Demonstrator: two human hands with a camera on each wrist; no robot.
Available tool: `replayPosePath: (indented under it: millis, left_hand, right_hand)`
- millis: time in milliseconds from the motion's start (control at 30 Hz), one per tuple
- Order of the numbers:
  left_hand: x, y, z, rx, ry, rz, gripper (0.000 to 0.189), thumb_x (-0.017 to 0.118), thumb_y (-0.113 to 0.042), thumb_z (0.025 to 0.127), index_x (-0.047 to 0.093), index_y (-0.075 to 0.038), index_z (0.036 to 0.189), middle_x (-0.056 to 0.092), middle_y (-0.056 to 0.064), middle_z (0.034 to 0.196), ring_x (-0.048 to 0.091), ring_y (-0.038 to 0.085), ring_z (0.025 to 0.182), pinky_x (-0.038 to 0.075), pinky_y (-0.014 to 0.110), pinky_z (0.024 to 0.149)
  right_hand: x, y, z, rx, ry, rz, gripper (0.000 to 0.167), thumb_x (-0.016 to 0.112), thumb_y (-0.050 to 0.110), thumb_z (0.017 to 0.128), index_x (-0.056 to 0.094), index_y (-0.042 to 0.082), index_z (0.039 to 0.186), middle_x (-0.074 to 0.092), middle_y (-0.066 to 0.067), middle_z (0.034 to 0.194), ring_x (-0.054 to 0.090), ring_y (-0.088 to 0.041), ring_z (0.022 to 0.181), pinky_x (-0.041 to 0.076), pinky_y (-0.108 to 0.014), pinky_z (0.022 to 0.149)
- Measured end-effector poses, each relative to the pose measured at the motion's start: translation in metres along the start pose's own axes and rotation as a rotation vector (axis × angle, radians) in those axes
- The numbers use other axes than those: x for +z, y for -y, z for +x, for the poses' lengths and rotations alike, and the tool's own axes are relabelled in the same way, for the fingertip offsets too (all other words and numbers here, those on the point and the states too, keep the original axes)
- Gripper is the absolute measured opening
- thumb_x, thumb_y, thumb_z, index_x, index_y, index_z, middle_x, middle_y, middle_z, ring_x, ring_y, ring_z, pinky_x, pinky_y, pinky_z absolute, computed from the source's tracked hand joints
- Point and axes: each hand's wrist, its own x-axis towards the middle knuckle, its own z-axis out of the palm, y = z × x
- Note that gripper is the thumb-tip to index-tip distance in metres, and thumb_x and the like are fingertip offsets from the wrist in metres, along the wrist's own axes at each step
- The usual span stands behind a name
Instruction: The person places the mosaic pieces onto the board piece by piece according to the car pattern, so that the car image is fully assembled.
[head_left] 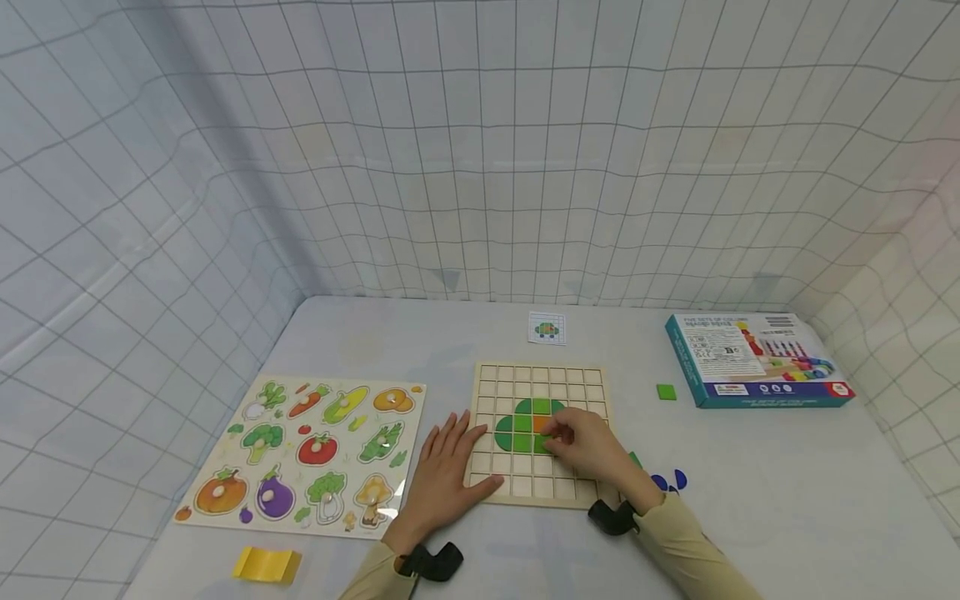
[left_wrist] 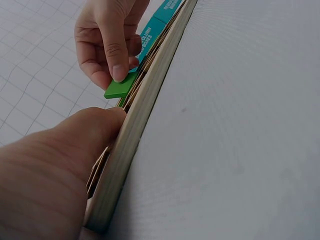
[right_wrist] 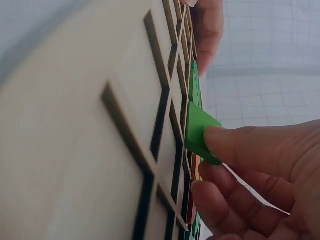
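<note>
Pale checked cloth (head_left: 495,167) backs white desk (head_left: 787,500); toward desk's far edge, picture card (head_left: 547,328) faces up, probably for easy glancing; my left hand (head_left: 446,467), fingers spread, rests at left edge of grid board (head_left: 522,485), likely steadying it; my right hand (head_left: 588,446) pinches green tile (right_wrist: 200,127), tilted over grid board's middle, perhaps for fine aiming

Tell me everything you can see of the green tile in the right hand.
The green tile is a thin, flat, straight-edged piece, bright plain green with a smooth face; it could be painted wood or plastic. The right hand pinches it between thumb and fingers, which cover part of it. It is tilted at the wooden grid board, near the orange piece, not lying flat in a cell. Whether its edge touches the board is unclear.
</note>
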Motion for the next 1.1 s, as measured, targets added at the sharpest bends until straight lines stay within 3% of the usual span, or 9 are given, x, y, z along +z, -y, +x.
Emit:
replayPosePath:
  millis: [333, 1100]
  left_hand:
    - [0.0001, 0.0005, -0.0003, 0.005, -0.006, -0.003, 0.073, 0.058, -0.06, 0.084, 0.044, -0.016, 0.141, 0.028, 0.011, 0.152, 0.016, 0.027, 0.141, 0.008, 0.044, 0.112]
    - [-0.0005, -0.0005, -0.0006, 0.008, -0.012, -0.023, 0.073, 0.059, -0.059, 0.084, 0.044, -0.016, 0.141, 0.028, 0.012, 0.152, 0.017, 0.028, 0.141, 0.007, 0.044, 0.112]
  right_hand:
    - [0.0022, 0.0026, -0.0009, 0.036, -0.03, -0.107, 0.007, 0.076, 0.012, 0.08, 0.072, 0.015, 0.085, 0.051, 0.012, 0.074, 0.044, -0.008, 0.062, 0.039, -0.023, 0.053]
    - [0.0024, 0.0068, -0.0012, 0.077, 0.001, -0.143, 0.007, 0.076, 0.012, 0.08, 0.071, 0.012, 0.085, 0.053, 0.01, 0.074, 0.047, -0.008, 0.065, 0.041, -0.024, 0.057]
